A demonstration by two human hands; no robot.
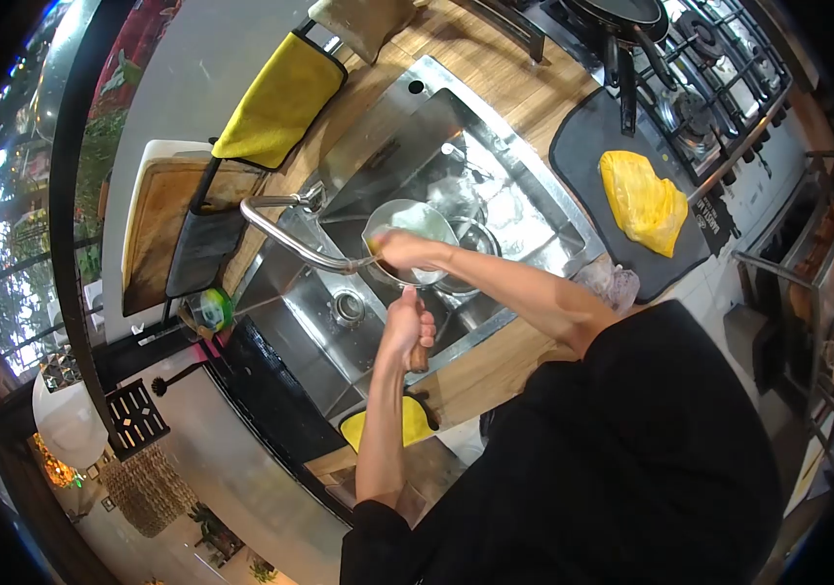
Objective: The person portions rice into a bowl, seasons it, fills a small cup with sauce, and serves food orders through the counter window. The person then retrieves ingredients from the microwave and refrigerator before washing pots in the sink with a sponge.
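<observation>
My left hand [407, 327] is closed around the brown handle [419, 360] of a small round pan [415, 216], held over the steel sink [536, 148]. The inside of the pan looks pale and shiny. Over its near side is my right hand [405, 252], its fingers smeared by motion; whether they grip anything is hidden. The curved metal faucet [302, 251] ends right beside my right fingers. Beneath the pan, another round metal vessel [475, 244] sits in the basin, partly covered by my right forearm.
A crumpled yellow bundle [641, 202] lies on a dark mat [582, 146] to the right. Beyond it is a gas stove [698, 112] with black pans [621, 12]. Yellow cloths [280, 100] hang behind the sink, near cutting boards [155, 219]. A drain [347, 306] shows at left.
</observation>
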